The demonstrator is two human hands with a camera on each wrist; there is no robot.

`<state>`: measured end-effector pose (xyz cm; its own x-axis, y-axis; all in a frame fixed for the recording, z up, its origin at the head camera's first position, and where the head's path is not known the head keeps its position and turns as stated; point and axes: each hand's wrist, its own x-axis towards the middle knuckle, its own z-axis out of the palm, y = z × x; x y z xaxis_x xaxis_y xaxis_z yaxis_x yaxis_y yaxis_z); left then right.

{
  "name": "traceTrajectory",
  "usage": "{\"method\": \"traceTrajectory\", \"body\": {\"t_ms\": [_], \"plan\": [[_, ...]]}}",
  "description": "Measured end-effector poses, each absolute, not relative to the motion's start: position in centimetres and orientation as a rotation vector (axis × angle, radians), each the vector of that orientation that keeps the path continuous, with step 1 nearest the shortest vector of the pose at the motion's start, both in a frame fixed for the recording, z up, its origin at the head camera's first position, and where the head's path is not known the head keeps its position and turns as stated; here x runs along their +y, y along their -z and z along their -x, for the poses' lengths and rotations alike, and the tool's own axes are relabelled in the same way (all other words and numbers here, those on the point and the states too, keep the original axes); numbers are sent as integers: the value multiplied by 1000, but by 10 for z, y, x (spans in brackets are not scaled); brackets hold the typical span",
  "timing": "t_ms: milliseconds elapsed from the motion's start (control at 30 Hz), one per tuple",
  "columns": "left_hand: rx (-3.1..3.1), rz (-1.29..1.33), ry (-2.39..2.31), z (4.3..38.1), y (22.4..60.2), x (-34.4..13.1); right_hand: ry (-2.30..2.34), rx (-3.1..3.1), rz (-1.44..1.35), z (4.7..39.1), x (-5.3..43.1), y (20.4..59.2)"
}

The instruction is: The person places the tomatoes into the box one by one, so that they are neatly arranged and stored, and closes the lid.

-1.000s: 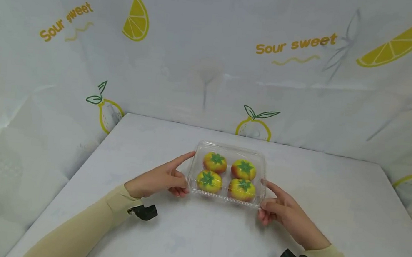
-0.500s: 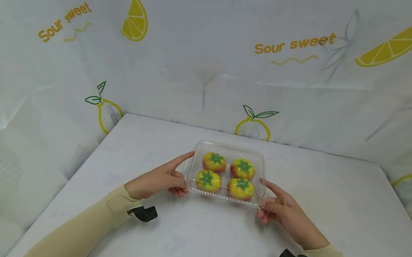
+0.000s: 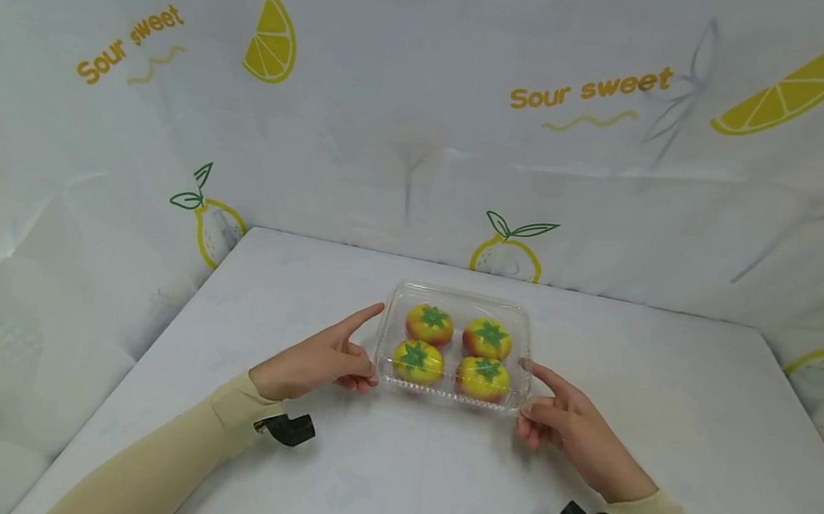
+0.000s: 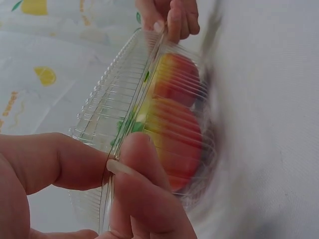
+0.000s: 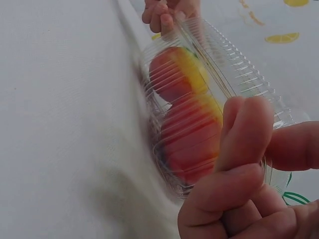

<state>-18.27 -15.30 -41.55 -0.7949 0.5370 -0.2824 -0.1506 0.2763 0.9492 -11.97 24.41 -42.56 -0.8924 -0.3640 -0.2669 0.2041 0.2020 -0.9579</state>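
A clear plastic clamshell container [image 3: 460,297], lid closed, sits in front of me on the white table. Inside are several toy-like fruits [image 3: 489,338], yellow-red with green leafy tops, in two rows. My left hand [image 3: 321,361] pinches the near left corner of the rim between thumb and curled fingers, its index finger stretched along the left side. At the near right corner, my right hand [image 3: 575,429] pinches the rim the same way, index finger extended along that side. Both wrist views show the container's flange [image 4: 130,107] between thumb and fingers; its far side is hidden there.
The white table [image 3: 387,489] spreads around the container, with its back edge close behind. A white backdrop [image 3: 363,151] printed with lemons and "Sour sweet" rises at the back and sides. Dark devices [image 3: 286,428] are strapped at both wrists.
My left index fingertip has drawn back slightly from the container's left side. Both hands keep their pinch at the corners, and the container stays almost where it was.
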Motion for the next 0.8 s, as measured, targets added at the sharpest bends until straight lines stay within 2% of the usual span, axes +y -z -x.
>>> {"method": "traceTrajectory", "body": {"t_ms": [800], "plan": [[2008,-314,-1537,183,411,-154,1579,2132,57,124,247,425]]}}
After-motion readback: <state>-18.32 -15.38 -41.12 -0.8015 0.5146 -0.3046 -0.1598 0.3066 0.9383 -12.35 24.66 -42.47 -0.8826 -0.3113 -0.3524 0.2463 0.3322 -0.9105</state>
